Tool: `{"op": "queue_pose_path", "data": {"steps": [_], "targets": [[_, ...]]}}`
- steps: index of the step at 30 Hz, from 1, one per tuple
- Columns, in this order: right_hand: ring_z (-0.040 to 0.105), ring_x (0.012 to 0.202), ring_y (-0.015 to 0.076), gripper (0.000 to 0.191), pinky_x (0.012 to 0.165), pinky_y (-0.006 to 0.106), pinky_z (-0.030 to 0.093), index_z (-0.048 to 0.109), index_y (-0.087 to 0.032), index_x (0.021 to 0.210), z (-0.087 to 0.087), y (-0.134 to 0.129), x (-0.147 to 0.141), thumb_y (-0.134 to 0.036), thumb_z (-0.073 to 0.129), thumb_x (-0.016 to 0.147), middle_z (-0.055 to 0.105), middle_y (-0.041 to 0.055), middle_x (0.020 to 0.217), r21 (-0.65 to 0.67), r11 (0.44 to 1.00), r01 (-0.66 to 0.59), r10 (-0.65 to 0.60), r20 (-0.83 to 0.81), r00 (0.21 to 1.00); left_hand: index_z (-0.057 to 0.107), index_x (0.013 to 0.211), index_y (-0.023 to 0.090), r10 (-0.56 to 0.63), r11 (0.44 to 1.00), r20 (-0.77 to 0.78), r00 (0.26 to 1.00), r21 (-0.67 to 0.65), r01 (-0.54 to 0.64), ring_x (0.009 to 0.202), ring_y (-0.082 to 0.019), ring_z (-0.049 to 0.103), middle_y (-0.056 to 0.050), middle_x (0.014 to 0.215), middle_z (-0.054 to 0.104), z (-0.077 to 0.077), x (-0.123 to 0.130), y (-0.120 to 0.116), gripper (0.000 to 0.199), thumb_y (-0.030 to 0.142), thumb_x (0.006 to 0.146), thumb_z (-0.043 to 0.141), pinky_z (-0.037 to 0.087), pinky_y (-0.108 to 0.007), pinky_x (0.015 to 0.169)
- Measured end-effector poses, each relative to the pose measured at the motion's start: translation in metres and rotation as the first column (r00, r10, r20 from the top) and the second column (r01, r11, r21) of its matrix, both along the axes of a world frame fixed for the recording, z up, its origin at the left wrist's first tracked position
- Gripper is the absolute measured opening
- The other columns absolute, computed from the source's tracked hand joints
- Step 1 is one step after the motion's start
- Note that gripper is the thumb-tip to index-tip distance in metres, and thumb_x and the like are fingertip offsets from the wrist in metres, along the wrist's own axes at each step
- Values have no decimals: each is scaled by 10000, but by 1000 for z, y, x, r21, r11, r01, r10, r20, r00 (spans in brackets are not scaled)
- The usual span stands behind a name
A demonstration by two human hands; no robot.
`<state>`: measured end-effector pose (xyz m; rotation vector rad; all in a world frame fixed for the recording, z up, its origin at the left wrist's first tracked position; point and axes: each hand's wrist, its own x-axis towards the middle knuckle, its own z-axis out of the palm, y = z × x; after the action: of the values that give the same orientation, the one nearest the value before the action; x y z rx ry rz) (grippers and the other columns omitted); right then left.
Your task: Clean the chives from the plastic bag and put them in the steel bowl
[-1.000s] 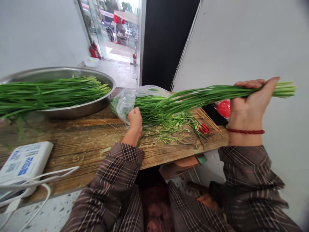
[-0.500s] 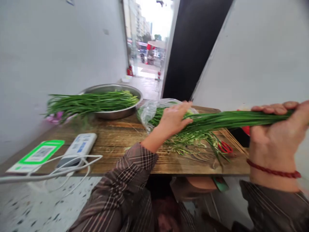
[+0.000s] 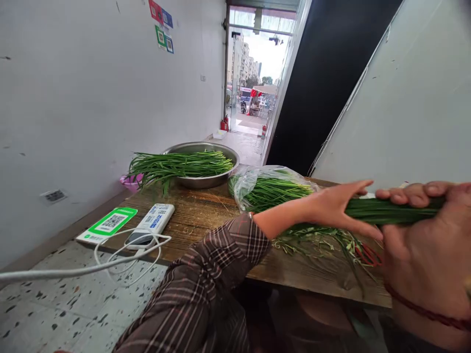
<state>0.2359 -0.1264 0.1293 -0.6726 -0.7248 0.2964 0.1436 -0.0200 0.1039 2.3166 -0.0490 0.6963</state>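
A bundle of long green stalks lies in my right hand, whose fingers and thumb wrap round it at the right edge. My left hand is against the same bundle, just left of my right hand, with thumb and fingers spread apart around it. Behind my left forearm, a clear plastic bag holds more green stalks. Loose trimmings are scattered below the bundle, beside red-handled scissors partly hidden by leaves.
A metal basin of green stalks stands at the table's back left, near a pink object. On the wooden table are a green QR card, a white device and a white cable.
My left hand has slid right along the bundle, close to my right hand, and its fingers are spread wider. The view has shifted, so the table's things appear further right.
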Motion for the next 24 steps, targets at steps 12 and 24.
{"op": "queue_pose_path", "data": {"steps": [12,24], "targets": [[619,838,119,323,932,337,493,491,-219,669,-38,52,4,-460,641,823,527,-50,690,-36,969,-246,238,-155,959,552,1135,152,250,938,-131,959,278,-207,874,-232,651,-100,1004,685,3,-33,23,407,473,885,550,486,-330,735],[653,883,190,440,774,329,509,665,-283,1089,-119,115,-17,-546,713,741,704,53,1045,-471,625,-622,692,-33,721,619,1159,267,801,549,-105,589,518,-655,756,-230,642,-56,822,693,12,-119,122,317,429,894,558,406,-282,660]]}}
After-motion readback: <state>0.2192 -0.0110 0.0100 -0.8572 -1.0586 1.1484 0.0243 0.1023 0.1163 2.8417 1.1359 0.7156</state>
